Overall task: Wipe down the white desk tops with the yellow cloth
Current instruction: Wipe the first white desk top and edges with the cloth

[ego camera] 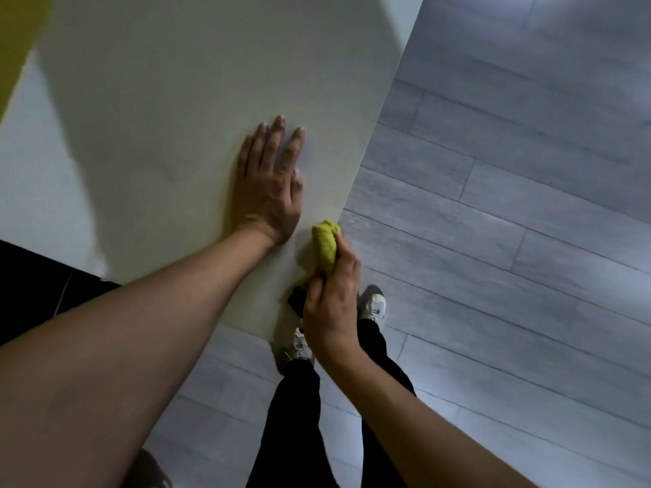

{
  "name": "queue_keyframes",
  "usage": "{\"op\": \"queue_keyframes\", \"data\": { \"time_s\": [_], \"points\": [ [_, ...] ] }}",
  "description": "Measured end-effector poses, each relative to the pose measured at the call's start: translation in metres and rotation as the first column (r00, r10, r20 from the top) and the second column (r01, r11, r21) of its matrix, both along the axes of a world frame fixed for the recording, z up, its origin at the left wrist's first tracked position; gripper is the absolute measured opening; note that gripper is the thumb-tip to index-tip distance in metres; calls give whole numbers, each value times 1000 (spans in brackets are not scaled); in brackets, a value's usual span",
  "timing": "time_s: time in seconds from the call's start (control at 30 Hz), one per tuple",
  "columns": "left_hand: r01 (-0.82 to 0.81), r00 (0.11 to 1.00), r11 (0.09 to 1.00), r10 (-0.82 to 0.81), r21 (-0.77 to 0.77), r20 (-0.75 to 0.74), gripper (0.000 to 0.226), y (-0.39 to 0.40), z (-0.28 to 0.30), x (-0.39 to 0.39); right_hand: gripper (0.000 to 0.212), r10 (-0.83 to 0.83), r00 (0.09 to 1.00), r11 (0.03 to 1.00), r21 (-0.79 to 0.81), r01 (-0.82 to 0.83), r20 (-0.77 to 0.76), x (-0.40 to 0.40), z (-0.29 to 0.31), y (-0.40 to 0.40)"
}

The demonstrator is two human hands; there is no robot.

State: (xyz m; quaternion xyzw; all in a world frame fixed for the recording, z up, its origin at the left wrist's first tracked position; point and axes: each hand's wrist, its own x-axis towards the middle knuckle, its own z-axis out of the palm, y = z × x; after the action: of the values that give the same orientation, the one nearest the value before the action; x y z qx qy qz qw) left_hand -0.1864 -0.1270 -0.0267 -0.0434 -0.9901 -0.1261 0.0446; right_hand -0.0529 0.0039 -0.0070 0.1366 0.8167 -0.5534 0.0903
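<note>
From the head camera I see the white desk top (183,100) running away from me, its right edge cutting diagonally against the grey plank floor (510,177). My left hand (269,184) lies palm down on the desk top near that right edge, fingers straight and only slightly apart, the thumb tucked along the side toward the edge; it holds nothing. My right hand (331,304) is just beside it, nearer the desk's front right corner, with the fingers curled round the yellow cloth (324,246). The cloth is bunched into a tight wad that sticks out of the top of the fist and rests on the desk top right at the right edge, close to the heel of the left hand but apart from it. Just under the right hand a small dark patch (297,300) shows at the desk edge; I cannot tell what it is. Below the hands, on the floor by the front corner, stand two light sneakers (374,306) under black trouser legs (299,417). At the far left edge of the desk a yellow panel (16,44) rises out of view.
</note>
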Motion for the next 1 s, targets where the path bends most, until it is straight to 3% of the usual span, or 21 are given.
{"op": "queue_keyframes", "data": {
  "time_s": [0.17,0.3,0.37,0.53,0.73,0.87,1.0],
  "points": [
    [-26,1000,995,26,91,-7,54,-6,-1,18,60,-46,998,996,74,49,-36,-54,-4,4],
    [2,1000,996,-2,95,-2,52,-21,2,77,59,-100,994,976,189,107,-44,-117,-7,11],
    [4,1000,997,-5,80,11,51,-37,4,107,62,-97,995,979,175,102,-34,-124,-8,13],
    [-37,999,999,36,18,13,49,-66,6,167,63,-123,988,974,181,139,-95,-50,-4,-13],
    [-23,998,999,21,35,58,50,-79,4,221,63,-122,993,977,177,120,3,105,3,-55],
    [-7,996,997,1,73,88,52,-83,8,228,57,-146,987,975,177,131,70,85,14,-58],
    [-1,991,998,-8,70,131,52,-85,8,227,61,-161,983,965,225,138,89,2,16,-40]
  ]
}}
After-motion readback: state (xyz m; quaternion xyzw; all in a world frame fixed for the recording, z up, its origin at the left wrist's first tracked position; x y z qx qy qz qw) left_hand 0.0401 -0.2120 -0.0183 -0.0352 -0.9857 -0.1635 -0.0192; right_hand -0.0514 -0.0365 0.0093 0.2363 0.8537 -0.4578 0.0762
